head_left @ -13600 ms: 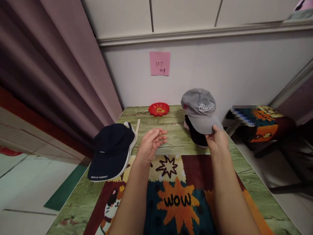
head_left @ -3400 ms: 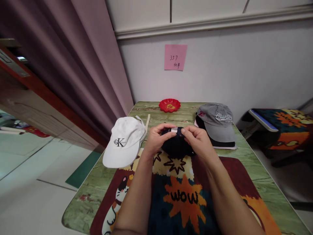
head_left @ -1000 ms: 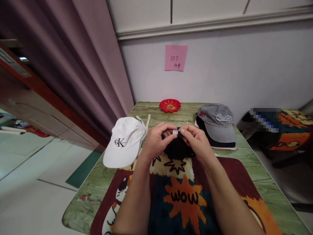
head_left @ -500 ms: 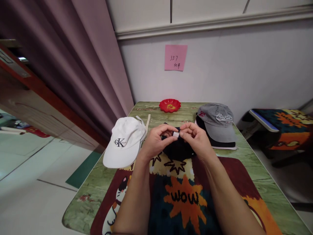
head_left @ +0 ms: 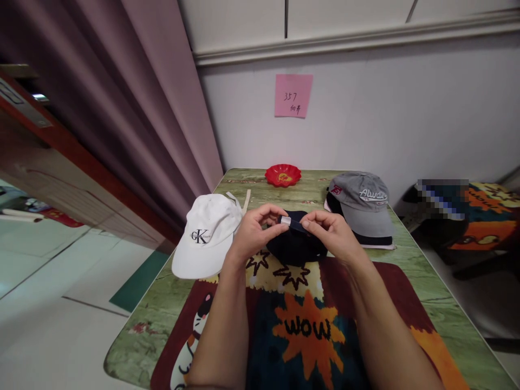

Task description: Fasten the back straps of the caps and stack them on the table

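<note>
A black cap (head_left: pixel 296 246) rests at the far edge of the patterned mat, between my hands. Its dark strap (head_left: pixel 298 225) is stretched across the back of the cap, with a silvery buckle (head_left: pixel 286 220) near the left end. My left hand (head_left: pixel 262 225) pinches the strap at the buckle between thumb and forefinger. With thumb and fingertips, my right hand (head_left: pixel 331 230) grips the strap's other end. To the left lies a white cap (head_left: pixel 209 233) with "CK" lettering, its loose straps sticking up behind. A grey cap (head_left: pixel 363 203) sits stacked on other caps at the right.
A red scalloped dish (head_left: pixel 283 175) stands at the back of the green wood-patterned table (head_left: pixel 138 330). The mat (head_left: pixel 309 325) with a "WOW" print covers the front. A pink note (head_left: pixel 293 96) is on the wall; a curtain (head_left: pixel 162 97) hangs at left.
My right hand has shifted right along the strap, away from the buckle. My left hand has moved slightly left with the buckle, so more strap shows between them.
</note>
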### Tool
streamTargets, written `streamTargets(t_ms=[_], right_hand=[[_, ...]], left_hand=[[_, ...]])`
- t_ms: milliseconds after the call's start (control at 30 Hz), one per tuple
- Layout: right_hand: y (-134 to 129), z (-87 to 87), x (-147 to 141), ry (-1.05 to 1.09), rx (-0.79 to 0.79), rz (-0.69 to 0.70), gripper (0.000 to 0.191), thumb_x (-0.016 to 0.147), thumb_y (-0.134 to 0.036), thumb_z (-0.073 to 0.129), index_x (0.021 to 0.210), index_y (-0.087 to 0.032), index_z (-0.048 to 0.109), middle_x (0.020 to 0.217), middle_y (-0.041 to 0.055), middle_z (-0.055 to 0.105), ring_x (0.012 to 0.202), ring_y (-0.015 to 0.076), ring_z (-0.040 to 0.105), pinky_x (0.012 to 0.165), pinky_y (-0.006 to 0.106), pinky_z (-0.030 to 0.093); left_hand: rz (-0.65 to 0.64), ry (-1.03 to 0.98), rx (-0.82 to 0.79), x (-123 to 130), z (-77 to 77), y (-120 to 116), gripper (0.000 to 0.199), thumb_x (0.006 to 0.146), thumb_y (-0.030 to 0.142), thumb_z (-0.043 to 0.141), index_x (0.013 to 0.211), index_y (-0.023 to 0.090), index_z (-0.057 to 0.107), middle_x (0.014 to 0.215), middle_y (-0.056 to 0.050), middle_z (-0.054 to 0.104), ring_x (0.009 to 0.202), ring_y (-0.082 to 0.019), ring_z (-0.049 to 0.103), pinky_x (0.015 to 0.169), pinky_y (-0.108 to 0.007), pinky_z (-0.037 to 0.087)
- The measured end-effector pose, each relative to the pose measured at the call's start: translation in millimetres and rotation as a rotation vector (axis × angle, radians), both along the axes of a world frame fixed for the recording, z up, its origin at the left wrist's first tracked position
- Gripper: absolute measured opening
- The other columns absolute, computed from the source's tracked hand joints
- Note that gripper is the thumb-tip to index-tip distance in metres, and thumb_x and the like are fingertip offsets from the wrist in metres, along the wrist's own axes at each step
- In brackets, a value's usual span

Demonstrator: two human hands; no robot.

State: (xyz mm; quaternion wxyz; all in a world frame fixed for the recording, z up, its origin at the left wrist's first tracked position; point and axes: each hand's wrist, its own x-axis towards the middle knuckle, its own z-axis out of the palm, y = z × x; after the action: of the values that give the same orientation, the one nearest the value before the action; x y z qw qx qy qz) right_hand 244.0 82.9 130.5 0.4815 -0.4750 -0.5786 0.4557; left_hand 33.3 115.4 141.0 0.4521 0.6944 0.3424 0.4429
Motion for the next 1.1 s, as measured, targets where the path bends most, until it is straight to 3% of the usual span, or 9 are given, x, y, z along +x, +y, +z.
streamTargets(t_ms=[267, 600, 900, 1100], right_hand=[[0.8, -3.6, -5.9, -0.058, 0.07, 0.035, 0.03, 0.087, -0.047, 0.064, 0.081, -0.018, 0.067, 0.066, -0.002, 0.05, 0.063, 0.0126, 0.041, 0.059, 0.027, 0.03], [-0.6, 1.5, -3.2, -0.019, 0.002, 0.017, 0.032, 0.085, -0.049, 0.067, 0.086, -0.018, 0.07, 0.072, 0.0004, 0.061, 0.065, 0.0138, 0.049, 0.061, 0.027, 0.036], [1.8, -2.8, -7.2, -0.033, 0.088, -0.027, 0.024, 0.084, -0.042, 0.065, 0.082, -0.019, 0.07, 0.07, 0.0006, 0.061, 0.067, 0.0154, 0.051, 0.065, 0.028, 0.038], [2.3, -2.9, -10.5, -0.027, 0.083, -0.018, 0.025, 0.084, -0.043, 0.065, 0.081, -0.019, 0.07, 0.071, 0.0007, 0.06, 0.068, 0.0154, 0.051, 0.064, 0.028, 0.038]], left_hand=[[-0.063, 0.03, -0.014, 2.4, -0.4, -0.9, 0.021, 0.078, 0.025, 0.078, 0.094, 0.017, 0.068, 0.09, -0.002, 0.066, 0.077, -0.013, 0.06, 0.07, -0.024, 0.048], [0.062, -0.042, -0.012, 2.5, -5.8, 1.7, 0.024, 0.077, 0.031, 0.081, 0.094, 0.018, 0.071, 0.084, -0.001, 0.067, 0.068, -0.01, 0.055, 0.061, -0.021, 0.045], [0.007, -0.031, -0.07, 5.5, -1.9, 0.3, 0.027, 0.072, 0.031, 0.084, 0.09, 0.017, 0.07, 0.089, -0.003, 0.069, 0.075, -0.013, 0.062, 0.068, -0.024, 0.05], [0.047, -0.086, -0.118, 5.7, -3.7, 1.9, 0.03, 0.067, 0.03, 0.087, 0.088, 0.016, 0.07, 0.081, -0.001, 0.067, 0.064, -0.01, 0.058, 0.058, -0.02, 0.045]])
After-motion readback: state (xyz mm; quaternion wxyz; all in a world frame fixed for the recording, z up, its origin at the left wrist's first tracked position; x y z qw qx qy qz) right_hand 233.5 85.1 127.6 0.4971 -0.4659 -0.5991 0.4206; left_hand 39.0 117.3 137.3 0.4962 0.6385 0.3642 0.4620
